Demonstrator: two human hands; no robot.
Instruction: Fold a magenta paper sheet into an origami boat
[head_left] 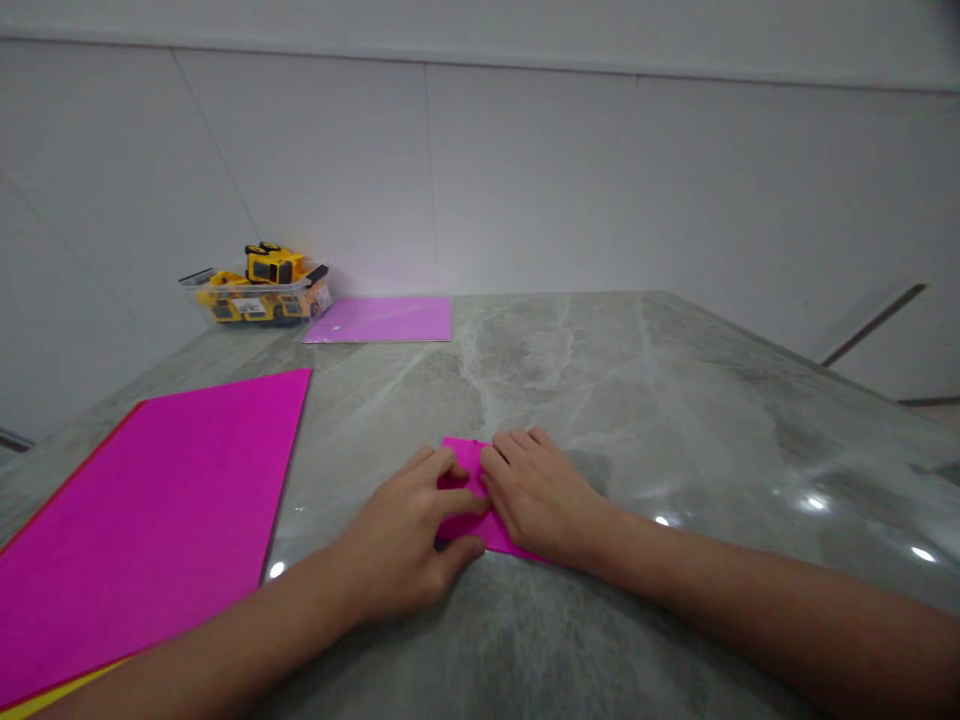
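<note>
We have the small pink paper on the grey table, in front of us, and our two hands cover much of it. Our left hand is spread, fingers bent over the paper, thumb apart from them. Our right hand lies palm down on its right part, fingers together; its thumb is hidden, so we cannot tell whether it pinches.

To our left lies a big pink sheet, with red along its far left edge and yellow showing at the near corner; our left forearm blocks part of it. Farther back, against the wall, a clear tub holds yellow toy trucks, just beside a purple sheet.
</note>
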